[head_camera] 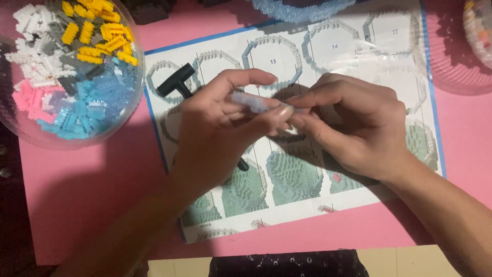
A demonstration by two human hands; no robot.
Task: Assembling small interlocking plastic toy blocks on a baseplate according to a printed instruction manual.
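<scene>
My left hand (220,120) pinches a small strip of translucent pale-blue bricks (249,101) between thumb and fingers. My right hand (353,123) meets it at the strip's right end, fingertips closed on a tiny piece that I cannot make out. Both hands hover over a printed instruction sheet (287,61) with octagonal ring diagrams, lying on a pink mat (102,174). A black T-shaped tool (177,84) rests on the sheet, partly hidden under my left hand.
A clear round bowl (69,69) at top left holds several white, yellow, pink, grey and blue bricks. A pale-blue built ring (302,9) lies at the top edge. Another clear container (469,46) stands at top right. Dark fabric (287,264) shows at the bottom.
</scene>
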